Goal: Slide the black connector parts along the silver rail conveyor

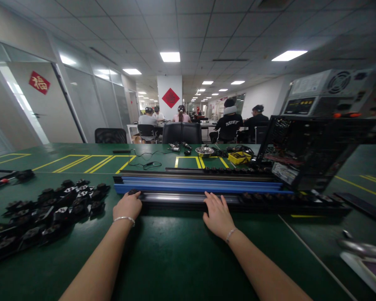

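A long dark rail with a shiny, clear-looking strip [172, 197] lies across the green table in front of me. At its left end, my left hand [127, 207] has its fingers closed on a small black part [133, 192], mostly covered by the fingers. My right hand [218, 215] rests open, fingers spread, with its fingertips on the near side of the rail about midway along. Several black parts [263, 196] sit in a row on the rail's right portion. Right behind it lie blue rails [200, 184], parallel to it.
Many black parts [61, 213] are heaped on the left. An opened computer case [313, 146] with a power supply [326, 90] on top stands at right. Farther back are a metal bowl [204, 151], a yellow basket [239, 157] and cables [150, 164]. People sit at far tables.
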Demonstrator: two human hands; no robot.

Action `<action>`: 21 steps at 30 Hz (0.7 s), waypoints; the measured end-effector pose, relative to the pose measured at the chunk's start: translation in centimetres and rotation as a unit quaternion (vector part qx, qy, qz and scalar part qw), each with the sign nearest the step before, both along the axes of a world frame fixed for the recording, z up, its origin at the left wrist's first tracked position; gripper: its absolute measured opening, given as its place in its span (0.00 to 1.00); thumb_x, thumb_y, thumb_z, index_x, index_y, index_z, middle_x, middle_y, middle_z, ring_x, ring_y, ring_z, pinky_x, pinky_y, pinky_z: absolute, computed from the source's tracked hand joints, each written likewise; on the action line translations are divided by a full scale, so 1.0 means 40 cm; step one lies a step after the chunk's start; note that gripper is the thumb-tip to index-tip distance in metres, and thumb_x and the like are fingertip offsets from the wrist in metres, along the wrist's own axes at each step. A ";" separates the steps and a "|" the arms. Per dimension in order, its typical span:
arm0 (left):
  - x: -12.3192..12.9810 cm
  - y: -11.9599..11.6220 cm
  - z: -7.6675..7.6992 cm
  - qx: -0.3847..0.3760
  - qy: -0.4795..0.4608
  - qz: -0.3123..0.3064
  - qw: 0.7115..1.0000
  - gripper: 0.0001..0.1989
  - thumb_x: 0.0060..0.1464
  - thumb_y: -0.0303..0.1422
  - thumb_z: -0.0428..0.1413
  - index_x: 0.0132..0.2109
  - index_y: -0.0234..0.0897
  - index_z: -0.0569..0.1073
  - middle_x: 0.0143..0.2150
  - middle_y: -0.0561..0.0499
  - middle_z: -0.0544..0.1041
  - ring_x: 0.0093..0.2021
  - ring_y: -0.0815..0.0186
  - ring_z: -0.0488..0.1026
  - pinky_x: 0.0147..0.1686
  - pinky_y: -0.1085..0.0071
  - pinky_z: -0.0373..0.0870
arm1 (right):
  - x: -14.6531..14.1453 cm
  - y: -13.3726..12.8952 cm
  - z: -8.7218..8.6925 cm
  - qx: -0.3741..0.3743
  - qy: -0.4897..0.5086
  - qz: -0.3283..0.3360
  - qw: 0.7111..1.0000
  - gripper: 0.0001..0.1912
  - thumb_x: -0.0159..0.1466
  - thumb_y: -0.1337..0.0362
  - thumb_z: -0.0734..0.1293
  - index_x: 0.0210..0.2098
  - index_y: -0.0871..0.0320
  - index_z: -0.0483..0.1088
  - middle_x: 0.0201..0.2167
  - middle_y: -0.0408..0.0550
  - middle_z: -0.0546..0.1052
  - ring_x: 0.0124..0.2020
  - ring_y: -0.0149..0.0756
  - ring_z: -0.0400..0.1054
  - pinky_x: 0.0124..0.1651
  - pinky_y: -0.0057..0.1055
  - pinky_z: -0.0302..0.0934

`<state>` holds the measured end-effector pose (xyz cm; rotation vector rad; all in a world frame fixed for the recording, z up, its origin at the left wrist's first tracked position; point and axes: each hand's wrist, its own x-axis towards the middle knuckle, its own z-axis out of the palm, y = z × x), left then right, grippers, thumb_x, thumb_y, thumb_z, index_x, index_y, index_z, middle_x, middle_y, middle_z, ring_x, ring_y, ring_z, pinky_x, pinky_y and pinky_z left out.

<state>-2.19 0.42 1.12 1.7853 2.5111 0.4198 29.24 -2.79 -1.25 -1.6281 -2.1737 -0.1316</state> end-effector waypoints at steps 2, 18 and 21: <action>-0.004 0.003 -0.004 -0.002 -0.005 0.000 1.000 0.24 0.49 0.31 0.42 0.53 0.51 0.67 0.58 0.48 0.65 0.51 0.59 0.67 0.48 0.62 0.63 | 0.000 0.001 -0.002 -0.002 -0.002 -0.001 1.000 0.21 0.54 0.68 0.57 0.48 0.59 0.64 0.59 0.50 0.58 0.61 0.38 0.46 0.62 0.43 0.29; -0.035 0.017 -0.027 0.028 -0.004 0.004 1.000 0.26 0.46 0.29 0.45 0.53 0.48 0.68 0.56 0.46 0.67 0.49 0.58 0.69 0.47 0.63 0.64 | 0.001 0.002 -0.007 0.008 0.005 0.001 1.000 0.20 0.54 0.68 0.57 0.47 0.59 0.64 0.59 0.49 0.59 0.61 0.38 0.46 0.62 0.42 0.28; -0.039 0.017 -0.026 0.025 -0.006 0.006 1.000 0.26 0.45 0.29 0.45 0.53 0.48 0.68 0.56 0.45 0.66 0.49 0.56 0.69 0.46 0.62 0.65 | 0.001 0.003 -0.008 0.008 0.006 0.001 1.000 0.21 0.54 0.68 0.57 0.47 0.59 0.64 0.59 0.49 0.59 0.61 0.38 0.46 0.62 0.43 0.28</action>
